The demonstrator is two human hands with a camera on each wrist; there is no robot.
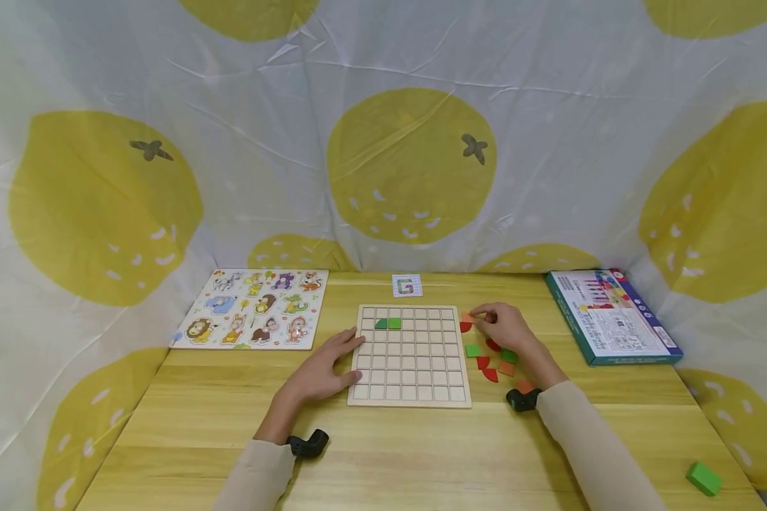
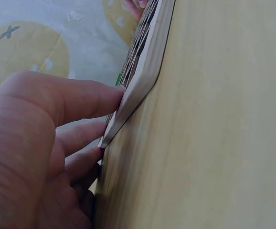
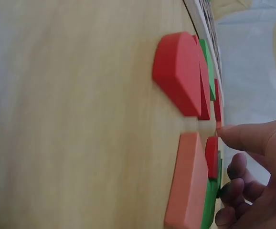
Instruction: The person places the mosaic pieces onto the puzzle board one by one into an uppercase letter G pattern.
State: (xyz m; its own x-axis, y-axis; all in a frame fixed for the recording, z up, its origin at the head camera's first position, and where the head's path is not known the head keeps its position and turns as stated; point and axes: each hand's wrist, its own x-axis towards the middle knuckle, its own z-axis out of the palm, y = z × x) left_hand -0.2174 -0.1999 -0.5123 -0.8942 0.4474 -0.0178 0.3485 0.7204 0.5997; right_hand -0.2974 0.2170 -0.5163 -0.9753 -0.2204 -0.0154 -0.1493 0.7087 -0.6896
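Note:
A light wooden grid board (image 1: 409,405) lies on the table, with a green quarter-round block (image 1: 381,324) and a green square block (image 1: 394,323) in its upper cells. My left hand (image 1: 322,365) rests along the board's left edge, thumb and fingers spread and touching it; the thumb presses the rim in the left wrist view. Right of the board, my right hand (image 1: 508,330) pinches an orange square block (image 1: 467,317) at its right edge, thumb and forefinger together. A red quarter-round block (image 1: 465,327) lies against that block. In the right wrist view the fingertip contact is partly hidden.
Several loose blocks lie below my right hand, among them a green square (image 1: 472,351) and a red quarter-round (image 1: 490,375). A letter G card (image 1: 408,285) lies behind the board. An animal puzzle (image 1: 249,309), a box (image 1: 613,316) and a green block (image 1: 704,479) lie farther out.

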